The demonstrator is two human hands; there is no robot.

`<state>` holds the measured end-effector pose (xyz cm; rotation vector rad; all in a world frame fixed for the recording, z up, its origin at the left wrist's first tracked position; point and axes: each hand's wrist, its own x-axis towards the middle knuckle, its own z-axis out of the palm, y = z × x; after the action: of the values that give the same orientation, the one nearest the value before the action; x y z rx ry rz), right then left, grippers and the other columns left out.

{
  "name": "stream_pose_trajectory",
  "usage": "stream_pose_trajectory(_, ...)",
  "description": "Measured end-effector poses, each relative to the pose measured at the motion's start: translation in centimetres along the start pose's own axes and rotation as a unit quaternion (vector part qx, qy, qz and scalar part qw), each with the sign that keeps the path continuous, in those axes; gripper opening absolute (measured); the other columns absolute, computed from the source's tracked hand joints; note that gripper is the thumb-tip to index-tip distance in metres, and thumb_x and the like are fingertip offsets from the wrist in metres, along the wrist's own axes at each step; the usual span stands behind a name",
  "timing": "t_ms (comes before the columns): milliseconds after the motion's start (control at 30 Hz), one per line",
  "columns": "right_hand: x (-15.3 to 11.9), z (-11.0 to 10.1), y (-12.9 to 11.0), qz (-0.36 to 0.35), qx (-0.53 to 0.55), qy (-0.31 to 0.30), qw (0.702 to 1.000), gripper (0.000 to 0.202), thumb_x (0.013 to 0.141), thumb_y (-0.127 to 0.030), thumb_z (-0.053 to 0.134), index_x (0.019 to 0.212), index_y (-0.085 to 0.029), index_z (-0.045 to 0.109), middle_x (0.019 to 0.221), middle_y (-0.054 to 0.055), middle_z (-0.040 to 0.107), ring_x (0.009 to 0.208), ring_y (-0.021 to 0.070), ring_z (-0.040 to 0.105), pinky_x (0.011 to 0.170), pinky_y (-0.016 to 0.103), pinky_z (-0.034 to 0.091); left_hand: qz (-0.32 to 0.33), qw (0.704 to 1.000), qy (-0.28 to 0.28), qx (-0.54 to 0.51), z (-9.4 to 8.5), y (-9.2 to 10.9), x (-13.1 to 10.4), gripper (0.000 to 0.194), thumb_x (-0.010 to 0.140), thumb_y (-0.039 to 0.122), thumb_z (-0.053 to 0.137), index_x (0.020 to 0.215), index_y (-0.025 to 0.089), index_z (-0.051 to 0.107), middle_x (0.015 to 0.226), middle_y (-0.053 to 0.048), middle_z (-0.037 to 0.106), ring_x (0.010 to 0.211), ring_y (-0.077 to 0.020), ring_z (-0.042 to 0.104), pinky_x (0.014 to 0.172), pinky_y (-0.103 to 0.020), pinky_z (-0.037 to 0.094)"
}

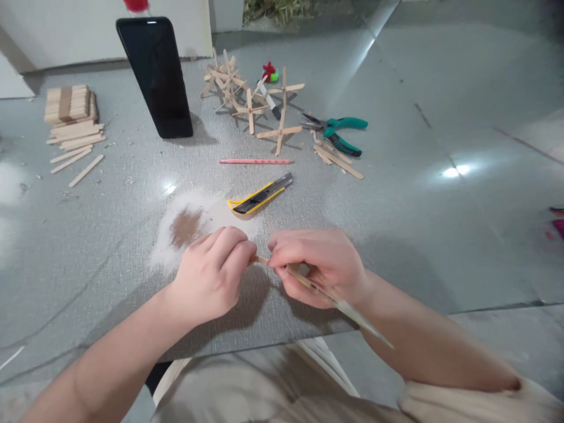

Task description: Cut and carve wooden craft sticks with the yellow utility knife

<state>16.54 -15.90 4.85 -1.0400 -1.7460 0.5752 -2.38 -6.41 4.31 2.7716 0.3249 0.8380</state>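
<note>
My left hand is closed in a pinch on one end of a wooden craft stick. Only a short piece of the stick shows between my hands; the fingers cover the rest. My right hand is closed too, its fingertips at the stick's other end. A long, thin, flat tapering tool is held in the right hand and slants down toward the right forearm; blur hides its exact kind. Just beyond the hands lie a yellow and black utility knife and a patch of white powder with brown dust.
Behind the knife lies a pink pencil. Teal-handled pliers rest beside loose sticks. Several crossed-stick pieces and a marker sit farther back. A black phone stands upright near bundled sticks on the grey table.
</note>
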Motion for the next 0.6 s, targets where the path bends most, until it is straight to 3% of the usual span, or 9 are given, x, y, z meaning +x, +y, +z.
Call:
stream_pose_trajectory(300, -0.48, -0.17, 0.62, 0.044, -0.022, 0.035, 0.998, 0.014, 0.083, -0.008, 0.059, 0.088, -0.022, 0.058, 0.064, -0.006, 0.055, 0.056, 0.0079, 0.051, 0.053, 0.02, 0.039, -0.076, 0.992, 0.016, -0.099, -0.61, -0.59, 0.1, 0.022, 0.087, -0.003, 0.044, 0.092, 0.019, 0.045, 0.087, -0.004, 0.051, 0.074, -0.0137, 0.049, 0.061, -0.026, 0.046)
stream_pose_trajectory(600, -0.38, -0.29, 0.47, 0.036, -0.01, 0.042, 0.998, 0.019, 0.082, -0.007, 0.055, 0.091, -0.023, 0.058, 0.064, -0.005, 0.055, 0.054, 0.0101, 0.052, 0.052, 0.023, 0.041, -0.103, 0.982, 0.058, -0.146, -0.78, -0.73, 0.2, 0.021, 0.088, -0.002, 0.046, 0.095, 0.018, 0.048, 0.097, -0.006, 0.063, 0.084, -0.012, 0.062, 0.072, -0.024, 0.053)
